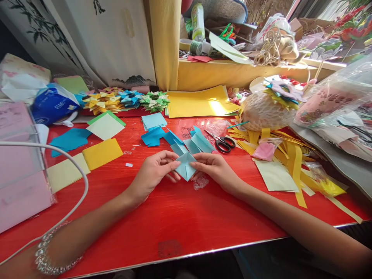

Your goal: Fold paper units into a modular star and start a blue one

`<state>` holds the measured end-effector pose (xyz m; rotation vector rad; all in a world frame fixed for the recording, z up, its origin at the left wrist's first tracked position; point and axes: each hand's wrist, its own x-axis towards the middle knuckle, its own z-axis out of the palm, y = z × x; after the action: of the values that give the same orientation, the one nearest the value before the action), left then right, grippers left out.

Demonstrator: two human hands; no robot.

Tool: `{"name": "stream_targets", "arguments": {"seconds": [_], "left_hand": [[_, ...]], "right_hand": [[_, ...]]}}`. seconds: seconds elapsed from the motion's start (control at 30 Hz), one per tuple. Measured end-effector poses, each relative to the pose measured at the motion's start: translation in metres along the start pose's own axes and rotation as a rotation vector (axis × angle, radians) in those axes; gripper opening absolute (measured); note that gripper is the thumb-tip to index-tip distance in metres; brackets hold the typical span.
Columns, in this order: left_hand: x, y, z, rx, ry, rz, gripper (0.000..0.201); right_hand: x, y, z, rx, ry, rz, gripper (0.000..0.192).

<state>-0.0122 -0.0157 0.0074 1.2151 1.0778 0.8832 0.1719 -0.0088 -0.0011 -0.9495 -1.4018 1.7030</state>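
Above the desk, the folded paper was pinched by the left grip and right grip, pointed toward the near edge, its long axis apparently running front to back.

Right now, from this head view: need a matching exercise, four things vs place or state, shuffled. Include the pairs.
Column 1
1. Folded light-blue paper
2. Scissors
3. Large yellow sheet
4. Beaded bracelet

Column 2
A. Lying flat at the far side, with a bright patch of light on it
B. Around the left forearm
C. Held by both the left hand and the right hand
D. Black-handled, lying on the red table

Pairs: 1-C, 2-D, 3-A, 4-B
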Motion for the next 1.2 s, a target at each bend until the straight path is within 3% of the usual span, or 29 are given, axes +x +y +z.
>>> {"name": "stream_targets", "arguments": {"seconds": [0.17, 0.5, 0.7, 0.93, 1.03, 1.2], "left_hand": [[-0.002, 0.0, 0.001, -0.012, -0.055, -0.004, 0.017], [-0.004, 0.003, 0.001, -0.011, -0.024, 0.084, 0.01], [-0.007, 0.007, 0.002, 0.121, -0.069, 0.131, 0.011], [-0.006, 0.003, 0.003, 0.222, 0.03, 0.242, 0.017], [-0.007, 0.003, 0.004, 0.202, 0.041, 0.278, 0.017], [-0.009, 0.004, 0.006, 0.207, 0.031, 0.262, 0.019]], "right_hand": [[0.0, -0.001, -0.001, 0.015, 0.017, -0.025, 0.02], [-0.001, 0.003, -0.004, 0.123, 0.036, -0.043, 0.007], [-0.002, 0.002, -0.003, 0.109, 0.032, -0.016, 0.01], [-0.004, -0.002, 0.004, 0.242, -0.001, 0.001, 0.031], [-0.007, -0.003, 0.009, 0.218, 0.002, 0.077, 0.023], [-0.012, -0.005, 0.014, 0.016, -0.046, 0.151, 0.028]]}}
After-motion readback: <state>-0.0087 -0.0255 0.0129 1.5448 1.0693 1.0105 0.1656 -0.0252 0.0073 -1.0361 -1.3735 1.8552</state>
